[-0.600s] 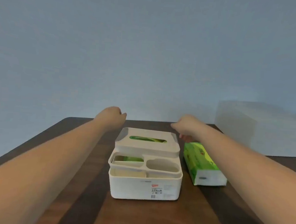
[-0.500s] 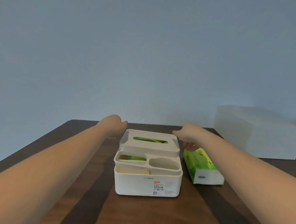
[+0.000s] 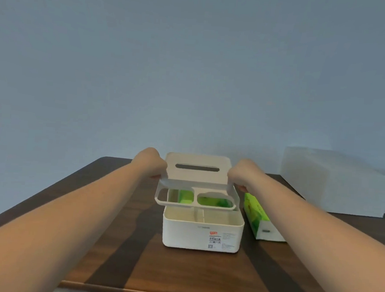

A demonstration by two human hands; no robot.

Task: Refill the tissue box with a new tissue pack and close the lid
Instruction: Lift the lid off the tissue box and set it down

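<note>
Lid (image 3: 198,169) pinched at both ends by left hand (image 3: 150,162) and right hand (image 3: 244,174), tilted above tissue box (image 3: 202,232) on bench (image 3: 112,242); best raised level, clear of new pack (image 3: 256,210) just beside.

Your two arms are bare from the bottom edge of the view all the way to the hands, with no sleeve on either. Your left hand (image 3: 150,163) and right hand (image 3: 242,175), one on each side of the white lid (image 3: 198,169), wear nothing: no glove, ring, watch or band shows on wrists or knuckles. Your fingers are mostly hidden behind the hands.
</note>
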